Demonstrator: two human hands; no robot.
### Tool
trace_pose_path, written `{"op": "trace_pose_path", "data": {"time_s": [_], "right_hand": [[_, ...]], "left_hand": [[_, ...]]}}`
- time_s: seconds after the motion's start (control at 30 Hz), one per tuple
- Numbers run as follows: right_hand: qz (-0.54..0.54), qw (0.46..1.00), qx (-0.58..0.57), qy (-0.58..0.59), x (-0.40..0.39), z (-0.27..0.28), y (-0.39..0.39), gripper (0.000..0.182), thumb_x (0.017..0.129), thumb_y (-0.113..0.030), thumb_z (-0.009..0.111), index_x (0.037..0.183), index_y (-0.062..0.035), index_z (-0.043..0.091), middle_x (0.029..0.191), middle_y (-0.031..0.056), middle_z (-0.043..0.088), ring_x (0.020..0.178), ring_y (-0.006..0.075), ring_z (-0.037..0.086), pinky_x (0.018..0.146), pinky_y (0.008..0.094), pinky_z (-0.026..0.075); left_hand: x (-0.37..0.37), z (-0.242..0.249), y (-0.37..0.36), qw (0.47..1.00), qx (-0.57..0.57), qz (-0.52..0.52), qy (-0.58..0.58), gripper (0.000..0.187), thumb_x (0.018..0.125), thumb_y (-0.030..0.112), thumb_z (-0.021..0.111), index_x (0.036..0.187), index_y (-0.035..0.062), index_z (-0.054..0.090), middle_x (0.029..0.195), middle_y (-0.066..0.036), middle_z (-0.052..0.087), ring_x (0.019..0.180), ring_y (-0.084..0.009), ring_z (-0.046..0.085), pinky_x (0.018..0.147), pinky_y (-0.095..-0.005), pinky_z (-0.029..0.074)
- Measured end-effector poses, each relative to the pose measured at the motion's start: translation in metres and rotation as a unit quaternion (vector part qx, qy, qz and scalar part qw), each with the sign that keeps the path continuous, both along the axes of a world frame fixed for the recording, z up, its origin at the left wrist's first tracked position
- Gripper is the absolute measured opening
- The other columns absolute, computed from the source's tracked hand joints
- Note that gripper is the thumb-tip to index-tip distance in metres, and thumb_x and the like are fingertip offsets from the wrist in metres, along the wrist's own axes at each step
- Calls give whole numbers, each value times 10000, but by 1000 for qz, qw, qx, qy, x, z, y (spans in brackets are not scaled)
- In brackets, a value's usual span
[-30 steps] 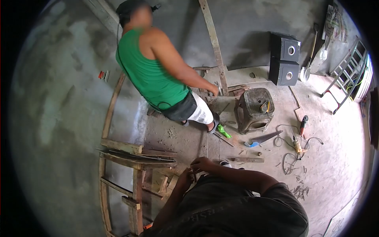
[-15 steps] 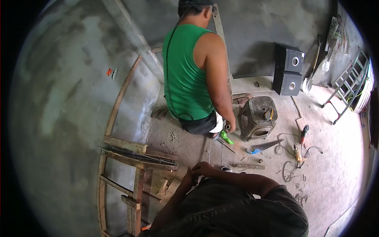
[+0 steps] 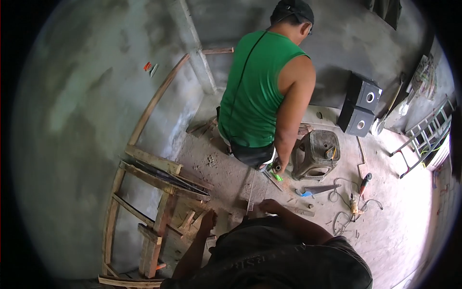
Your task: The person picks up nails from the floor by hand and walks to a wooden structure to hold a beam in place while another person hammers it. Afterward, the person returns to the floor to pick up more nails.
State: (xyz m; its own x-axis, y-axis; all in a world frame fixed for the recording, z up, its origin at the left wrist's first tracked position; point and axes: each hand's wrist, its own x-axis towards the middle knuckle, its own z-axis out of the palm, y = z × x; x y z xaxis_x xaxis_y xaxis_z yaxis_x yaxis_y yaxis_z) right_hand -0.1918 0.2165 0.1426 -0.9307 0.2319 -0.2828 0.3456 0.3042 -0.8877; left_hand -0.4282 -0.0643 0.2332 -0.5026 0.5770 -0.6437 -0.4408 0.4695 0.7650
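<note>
Dusty concrete floor. On it: wooden frame by the wall, plastic stool, handsaw just in front of stool, tangled cords with power tools, two stacked speakers, scattered wood offcuts.

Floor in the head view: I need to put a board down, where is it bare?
Bare concrete lies between the wooden frame and the person in green, and right of the power tools. It is crowded around the stool, handsaw and cables.
</note>
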Motion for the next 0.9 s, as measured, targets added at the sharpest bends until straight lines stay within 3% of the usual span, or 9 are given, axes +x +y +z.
{"op": "trace_pose_path", "data": {"time_s": [0.07, 0.2, 0.3, 0.47, 0.53, 0.6, 0.67, 0.73, 0.9], "right_hand": [[81, 930, 321, 159, 43, -67, 15, 217, 835, -248, 617, 997, -118, 678, 824, 91, 656, 753, 238, 649, 699, 369, 535], [137, 898, 393, -142, 159, -161, 41, 217, 864, -318, 557, 874, -118, 640, 786, 99, 645, 749, 251, 638, 655, 395, 523], [-101, 874, -41, -473, 220, -149, 45, 272, 891, -346, 557, 928, -87, 634, 779, 82, 651, 687, 231, 634, 581, 395, 509], [-314, 863, -206, -339, 247, -72, 14, 222, 847, -267, 657, 987, -99, 614, 752, 82, 659, 525, 169, 586, 477, 343, 478], [-314, 861, -304, -262, 283, -155, 17, 202, 825, -236, 668, 969, -98, 630, 758, 73, 664, 509, 177, 580, 489, 332, 480], [44, 979, 200, 20, 257, -146, 12, 165, 804, -183, 662, 940, -92, 645, 782, 85, 673, 591, 194, 618, 514, 309, 490], [-34, 955, 18, -294, 178, -52, 7, 178, 800, -191, 645, 945, -90, 662, 837, 107, 681, 733, 197, 653, 586, 319, 511], [246, 907, 326, -107, 137, -9, 7, 256, 839, -249, 597, 1024, -83, 657, 887, 110, 680, 808, 183, 652, 630, 316, 512], [-128, 943, -211, -223, 104, -70, 54, 300, 903, -277, 554, 1091, -51, 613, 875, 68, 652, 739, 153, 625, 615, 271, 488]], "left_hand": [[2, -6, -18, 998, -42, 44, 0, 383, 979, 435, 423, 817, 113, 551, 614, 23, 425, 504, -86, 368, 490, -262, 313], [4, -23, -75, 985, -145, 89, -1, 377, 974, 429, 438, 762, 125, 508, 622, 18, 416, 528, -105, 364, 524, -293, 347], [11, -70, -137, 976, -202, 87, 2, 469, 933, 508, 472, 745, 87, 559, 668, -22, 529, 612, -133, 478, 623, -300, 416], [57, -137, -219, 955, -279, -1, 105, 322, 880, 322, 540, 1054, 63, 621, 822, -124, 667, 759, -279, 621, 738, -404, 468], [66, -135, -227, 903, -268, -206, 266, 304, 824, 165, 541, 1108, 74, 600, 885, -159, 676, 844, -321, 642, 757, -414, 481], [68, -177, -235, 880, -265, -244, 309, 281, 804, 141, 541, 1069, 77, 613, 879, -159, 673, 844, -326, 642, 745, -419, 485], [75, -194, -226, 852, -259, -286, 352, 262, 784, 116, 541, 1029, 80, 627, 874, -159, 671, 845, -331, 641, 734, -423, 489], [70, -174, -209, 885, -187, -223, 364, 195, 763, 82, 536, 930, 74, 637, 837, -149, 663, 795, -324, 644, 703, -428, 494], [51, -131, -161, 929, -166, -127, 305, 120, 780, 58, 488, 809, 51, 604, 817, -152, 639, 796, -329, 621, 728, -435, 481]]}}
